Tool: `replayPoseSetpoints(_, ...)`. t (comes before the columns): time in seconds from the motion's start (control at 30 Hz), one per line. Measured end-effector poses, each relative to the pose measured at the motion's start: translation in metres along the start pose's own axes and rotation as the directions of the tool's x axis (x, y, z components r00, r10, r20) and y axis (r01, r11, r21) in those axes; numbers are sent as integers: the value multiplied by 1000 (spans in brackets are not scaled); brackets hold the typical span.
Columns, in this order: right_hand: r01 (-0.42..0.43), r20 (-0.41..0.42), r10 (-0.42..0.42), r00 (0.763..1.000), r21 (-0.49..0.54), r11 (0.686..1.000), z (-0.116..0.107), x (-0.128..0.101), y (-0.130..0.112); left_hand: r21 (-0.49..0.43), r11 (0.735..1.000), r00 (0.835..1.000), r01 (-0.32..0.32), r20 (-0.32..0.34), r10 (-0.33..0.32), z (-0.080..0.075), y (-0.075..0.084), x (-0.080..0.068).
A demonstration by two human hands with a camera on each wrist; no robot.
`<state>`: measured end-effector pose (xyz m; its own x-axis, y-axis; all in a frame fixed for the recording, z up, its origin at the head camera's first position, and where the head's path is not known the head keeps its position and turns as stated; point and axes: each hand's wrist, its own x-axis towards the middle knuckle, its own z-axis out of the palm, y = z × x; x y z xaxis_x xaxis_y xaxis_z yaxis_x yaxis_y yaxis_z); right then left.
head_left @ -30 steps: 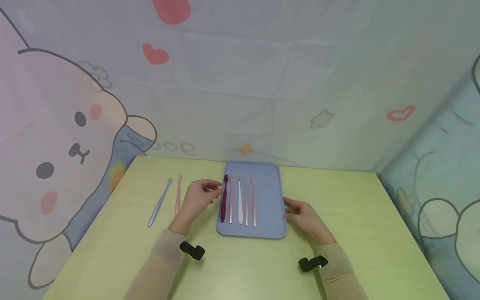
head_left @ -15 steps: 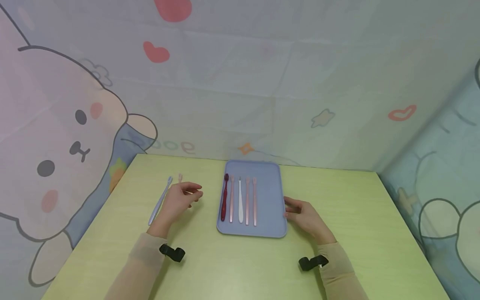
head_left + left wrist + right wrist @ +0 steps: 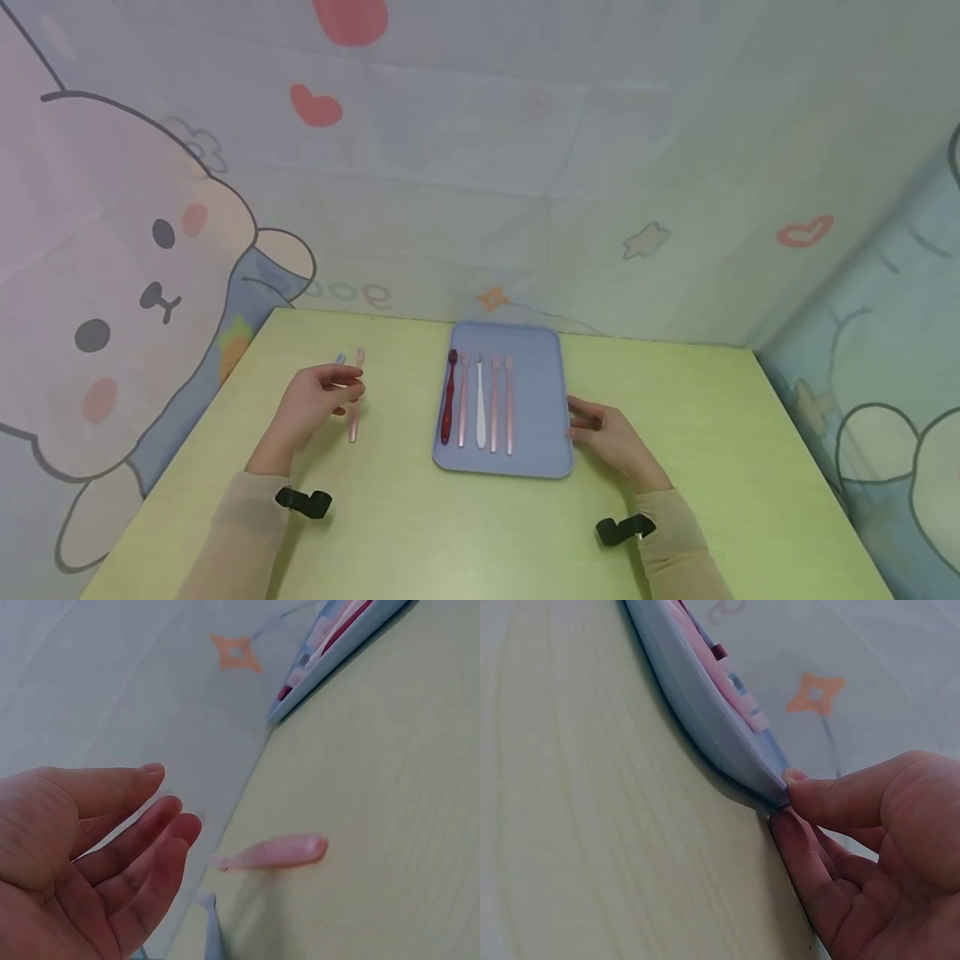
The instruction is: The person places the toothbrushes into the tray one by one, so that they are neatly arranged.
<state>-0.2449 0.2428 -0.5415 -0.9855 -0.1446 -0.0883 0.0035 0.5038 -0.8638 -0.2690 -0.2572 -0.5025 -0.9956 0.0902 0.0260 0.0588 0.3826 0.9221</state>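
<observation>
At nine o'clock from the tray (image 3: 536, 400), the left hand (image 3: 311, 404) hovers with relaxed, empty fingers over the pink toothbrush (image 3: 354, 417) on the table, which it might knock aside, while the right hand (image 3: 607, 437) pinches the tray's rim.

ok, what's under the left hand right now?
The left hand hovers open over two toothbrushes on the table: a pink toothbrush, mostly visible, and a blue toothbrush showing only its head; the handle is covered.
</observation>
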Motion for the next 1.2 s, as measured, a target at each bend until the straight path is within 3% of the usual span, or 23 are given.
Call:
replayPoseSetpoints(0.2,5,-2,-5,1000,2,1000,0,0,0,59,998,999,18,-35,-16,-36,-14,-7)
replayPoseSetpoints(0.4,5,-4,-5,1000,2,1000,0,1,-1,102,991,996,87,-27,-85,-52,-29,-10)
replayPoseSetpoints(0.7,7,-9,-7,1000,-9,1000,2,1,-1,109,983,989,146,-8,-146,-51,-42,-10)
replayPoseSetpoints(1.2,-8,-9,8,1000,11,1000,2,1,0,171,972,987,163,-23,-161,-42,-39,-8)
